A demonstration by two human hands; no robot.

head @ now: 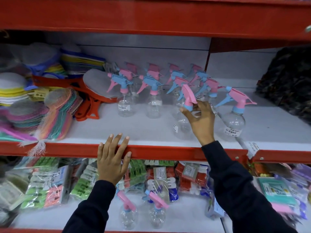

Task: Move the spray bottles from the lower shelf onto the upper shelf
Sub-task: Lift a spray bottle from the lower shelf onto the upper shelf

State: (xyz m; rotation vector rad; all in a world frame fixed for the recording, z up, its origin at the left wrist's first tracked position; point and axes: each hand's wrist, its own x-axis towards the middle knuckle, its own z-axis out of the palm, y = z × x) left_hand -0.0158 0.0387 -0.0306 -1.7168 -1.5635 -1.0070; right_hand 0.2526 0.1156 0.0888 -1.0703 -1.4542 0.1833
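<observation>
My right hand grips the neck of a clear spray bottle with a pink trigger head, standing at the front of the upper shelf. Several more clear bottles with pink and blue heads stand in rows behind it; one is just to its right, another further left. Two spray bottles with pink heads stand on the lower shelf between my arms. My left hand lies flat over the red front lip of the upper shelf, holding nothing.
Stacks of coloured mesh scrubbers and orange plastic items fill the upper shelf's left. A dark patterned bundle sits at the right. Bags of clothes pegs and packaged goods crowd the lower shelf's back. A red shelf overhangs.
</observation>
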